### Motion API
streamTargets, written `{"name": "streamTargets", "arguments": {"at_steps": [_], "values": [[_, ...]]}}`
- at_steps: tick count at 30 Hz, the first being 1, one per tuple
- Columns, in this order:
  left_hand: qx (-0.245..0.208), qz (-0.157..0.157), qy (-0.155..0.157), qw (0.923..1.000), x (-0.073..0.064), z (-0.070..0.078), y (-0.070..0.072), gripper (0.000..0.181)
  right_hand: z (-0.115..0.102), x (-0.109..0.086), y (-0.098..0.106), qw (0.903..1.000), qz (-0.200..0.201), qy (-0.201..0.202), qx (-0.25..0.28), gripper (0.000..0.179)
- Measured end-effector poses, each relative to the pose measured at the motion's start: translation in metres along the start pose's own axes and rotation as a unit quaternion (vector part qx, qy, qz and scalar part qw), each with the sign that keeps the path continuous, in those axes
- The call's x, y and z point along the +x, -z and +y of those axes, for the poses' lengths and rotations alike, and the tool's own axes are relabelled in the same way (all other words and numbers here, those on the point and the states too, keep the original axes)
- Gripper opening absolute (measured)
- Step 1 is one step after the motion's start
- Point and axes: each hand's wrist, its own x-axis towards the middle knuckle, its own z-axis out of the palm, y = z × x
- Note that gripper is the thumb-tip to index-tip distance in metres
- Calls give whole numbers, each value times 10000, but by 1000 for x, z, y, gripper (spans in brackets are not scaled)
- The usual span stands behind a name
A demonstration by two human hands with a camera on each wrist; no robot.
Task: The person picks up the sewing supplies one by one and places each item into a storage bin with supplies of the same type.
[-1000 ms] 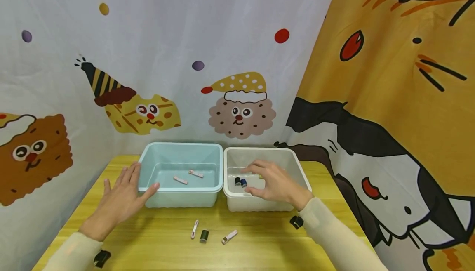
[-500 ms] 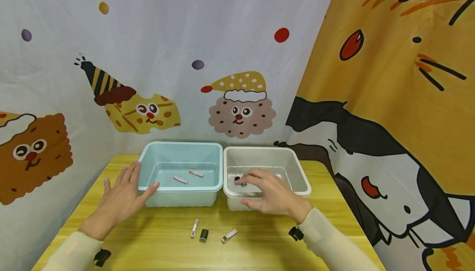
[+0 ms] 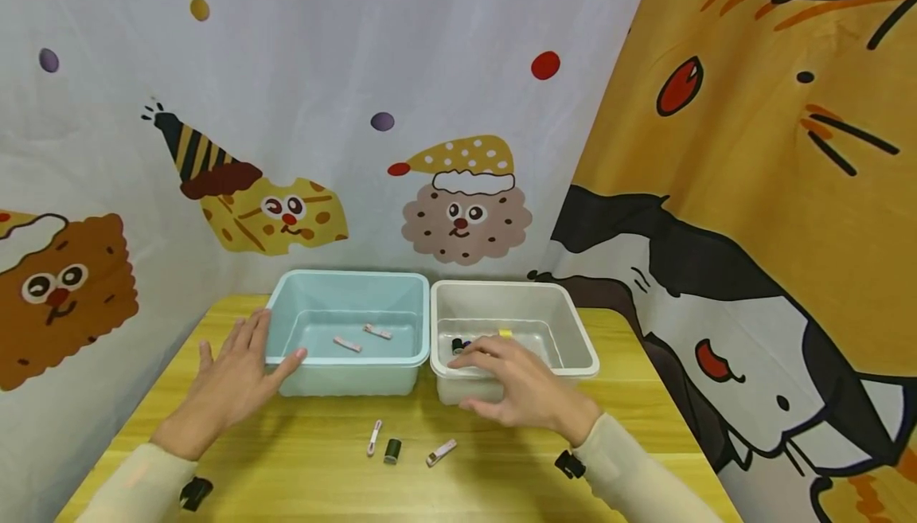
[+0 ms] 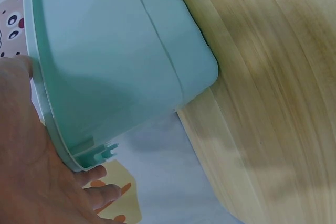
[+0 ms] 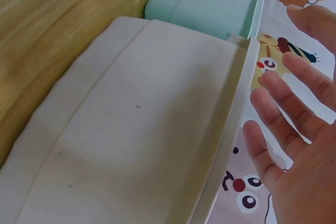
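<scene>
My left hand (image 3: 232, 380) rests with fingers spread on the left rim of the light-blue bin (image 3: 351, 380). In that bin lie two slim pale-pink pieces (image 3: 348, 344), shaped like nail clippers. My right hand (image 3: 519, 384) hovers over the front rim of the off-white bin (image 3: 583, 368), fingers loosely bent and holding nothing. Past its fingertips, a black thread spool (image 3: 457, 345) shows in that bin, with a partly hidden dark-blue one beside it. A yellow piece (image 3: 505, 333) lies farther back. The right wrist view shows the hand's fingers (image 5: 283, 98) apart beside the rim.
On the wooden table (image 3: 301, 475) before the bins lie a dark-green thread spool (image 3: 392, 451), a slim white-and-pink piece (image 3: 375, 438) and a pale-pink clipper-like piece (image 3: 441, 453) with a metallic end. A printed curtain (image 3: 301, 109) hangs behind the bins.
My right hand has moved back toward me from over the off-white bin to its front rim, uncovering the yellow piece. The left hand keeps its place on the blue bin.
</scene>
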Motion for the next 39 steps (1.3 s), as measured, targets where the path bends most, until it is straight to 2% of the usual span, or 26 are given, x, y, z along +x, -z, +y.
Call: {"name": "streamTargets", "arguments": {"at_steps": [16, 22, 32, 39], "values": [[-30, -57, 1, 10000, 0, 1, 2, 120, -17, -8, -8, 9997, -229, 35, 115, 53], [-28, -53, 5, 10000, 0, 1, 2, 119, -24, -11, -12, 9988, -432, 86, 197, 53], [-40, -71, 16, 10000, 0, 1, 3, 120, -26, -19, -32, 9981, -331, 460, 239, 60], [-37, -57, 14, 10000, 0, 1, 2, 120, -26, -25, -44, 9970, -580, 301, 408, 62]]}}
